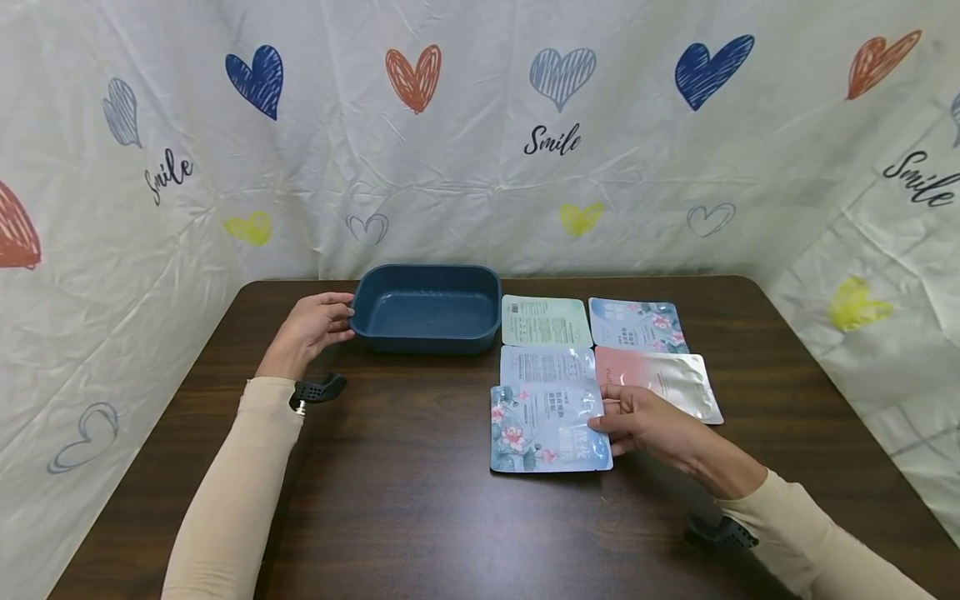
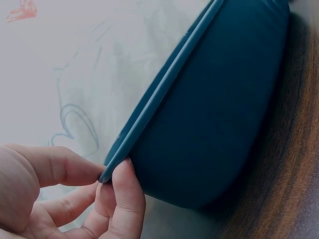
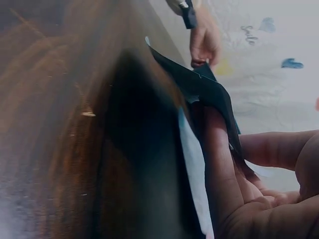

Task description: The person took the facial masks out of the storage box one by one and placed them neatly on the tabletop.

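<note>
My left hand (image 1: 310, 329) is at the left end of a dark blue rectangular plastic basin (image 1: 427, 343). In the left wrist view its thumb and finger pinch the rim (image 2: 152, 102). With thumb and fingers my right hand (image 1: 645, 425) pinches the right edge of a light blue sheet mask packet (image 1: 543, 442) with pink flowers. In the right wrist view that packet (image 3: 192, 82) is edge-on, raised off the table. Behind it a pale blue packet (image 1: 551, 365) with printed text lies partly covered.
Further sheet mask packets lie right of the basin: a green one (image 1: 546, 323), a blue flowered one (image 1: 637, 325) and a pink-silver one (image 1: 675, 379), partly behind my right hand. The dark wooden table (image 1: 390, 500) meets a white cloth (image 1: 465, 167) printed with hearts.
</note>
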`<state>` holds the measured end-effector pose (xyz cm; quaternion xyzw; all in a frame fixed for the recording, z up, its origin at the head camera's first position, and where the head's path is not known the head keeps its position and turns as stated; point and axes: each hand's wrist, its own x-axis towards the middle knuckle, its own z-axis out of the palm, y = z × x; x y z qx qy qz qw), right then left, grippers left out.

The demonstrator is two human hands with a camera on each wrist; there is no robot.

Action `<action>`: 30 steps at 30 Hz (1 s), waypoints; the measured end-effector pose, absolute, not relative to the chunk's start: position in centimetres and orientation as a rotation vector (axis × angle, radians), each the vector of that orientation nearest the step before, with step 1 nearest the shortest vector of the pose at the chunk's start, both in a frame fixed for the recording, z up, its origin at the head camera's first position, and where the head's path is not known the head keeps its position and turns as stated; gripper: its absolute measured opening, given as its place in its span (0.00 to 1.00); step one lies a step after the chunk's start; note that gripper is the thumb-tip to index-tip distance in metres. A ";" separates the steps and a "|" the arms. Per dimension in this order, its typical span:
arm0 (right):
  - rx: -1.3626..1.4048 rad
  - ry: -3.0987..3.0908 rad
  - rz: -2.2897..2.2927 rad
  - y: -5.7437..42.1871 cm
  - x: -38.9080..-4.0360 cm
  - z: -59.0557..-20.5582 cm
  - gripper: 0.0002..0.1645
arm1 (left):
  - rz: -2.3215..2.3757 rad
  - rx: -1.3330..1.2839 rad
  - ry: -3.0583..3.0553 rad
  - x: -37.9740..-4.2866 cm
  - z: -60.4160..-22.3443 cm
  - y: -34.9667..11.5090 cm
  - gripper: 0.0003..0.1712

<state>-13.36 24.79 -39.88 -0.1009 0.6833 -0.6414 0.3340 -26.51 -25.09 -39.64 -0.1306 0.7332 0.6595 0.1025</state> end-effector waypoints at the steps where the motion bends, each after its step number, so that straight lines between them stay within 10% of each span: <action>1: -0.264 1.777 -1.677 24.8 -13.2 -40.0 0.35 | 1.947 -0.387 2.164 -26.5 -39.6 -25.1 0.24; 30: -0.277 2.000 -1.403 25.2 -12.3 -40.4 0.25 | 1.916 -0.387 2.185 -26.4 -39.3 -25.0 0.24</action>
